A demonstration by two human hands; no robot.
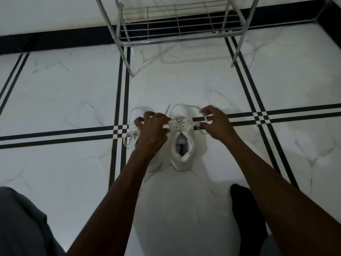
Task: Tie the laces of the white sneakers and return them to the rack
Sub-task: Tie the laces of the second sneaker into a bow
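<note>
Gripping laces (206, 118), hands (154, 129) flank sneaker (182, 145).

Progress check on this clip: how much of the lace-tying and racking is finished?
Nothing looks finished. In hand: left hand and right hand pull the laces of the right sneaker apart. The left sneaker, partly hidden, shows loose laces. Both sit on the floor, and the visible shelf of the rack holds nothing.

Both arms reach forward; left grip (154, 124) and right grip (215, 120) pinched closed (fingers curled).
</note>
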